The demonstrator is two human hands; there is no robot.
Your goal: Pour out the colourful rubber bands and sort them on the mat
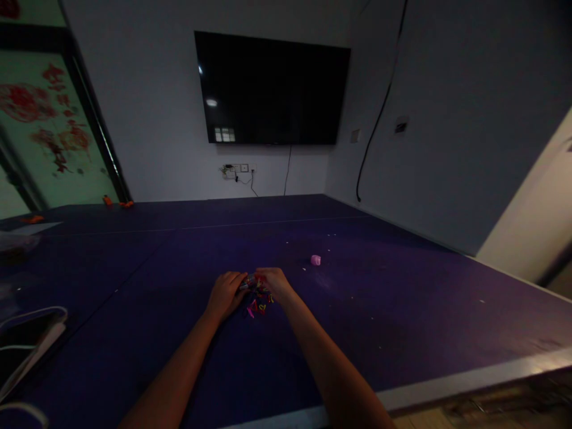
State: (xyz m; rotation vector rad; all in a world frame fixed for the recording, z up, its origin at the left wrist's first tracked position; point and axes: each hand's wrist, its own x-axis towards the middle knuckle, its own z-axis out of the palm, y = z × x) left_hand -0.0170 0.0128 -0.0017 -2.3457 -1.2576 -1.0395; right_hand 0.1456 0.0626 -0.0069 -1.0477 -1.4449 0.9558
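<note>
My left hand [227, 292] is curled around a small clear container [246, 282] that appears tipped on its side. Just below it is a small heap of bright hair bands [257, 304] in pink, red, yellow and dark colours on the purple surface. My right hand [273, 282] is bent over the container's right end with its fingers closed. Something red shows at those fingertips, too small to name. To the right of both hands lies a small pink object [316, 260], perhaps a cap.
A purple tabletop [179, 262] with white specks stretches to the wall. Clear plastic bags [18, 243] and a dark device with a white cable [33, 342] lie at the left. Orange pieces [126, 204] sit at the far left edge. A television [272, 89] hangs behind.
</note>
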